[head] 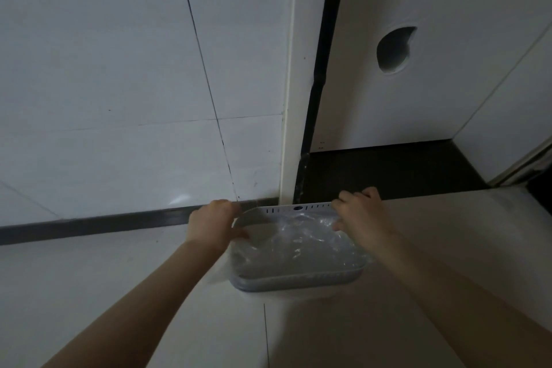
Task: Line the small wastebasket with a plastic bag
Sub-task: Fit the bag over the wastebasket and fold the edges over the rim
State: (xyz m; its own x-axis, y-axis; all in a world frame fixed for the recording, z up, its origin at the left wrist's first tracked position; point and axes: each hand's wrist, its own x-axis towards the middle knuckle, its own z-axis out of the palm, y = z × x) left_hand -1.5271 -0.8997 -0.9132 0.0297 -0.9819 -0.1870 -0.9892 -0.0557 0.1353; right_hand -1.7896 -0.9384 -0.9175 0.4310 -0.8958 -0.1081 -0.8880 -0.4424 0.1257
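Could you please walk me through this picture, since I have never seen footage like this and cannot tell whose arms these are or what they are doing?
There is no machine here. A person wears a wide-angle camera on the head, looking forward and down, so the two bare arms are the person's own. On the pale tiled floor, close to the wall, stands a small wastebasket with a slotted back rim. A clear plastic bag lies inside it. The left hand grips the bag at the left rim, and the right hand grips at the back right corner, apparently stretching the bag over the edge. Behind is a white panel with a round hole.
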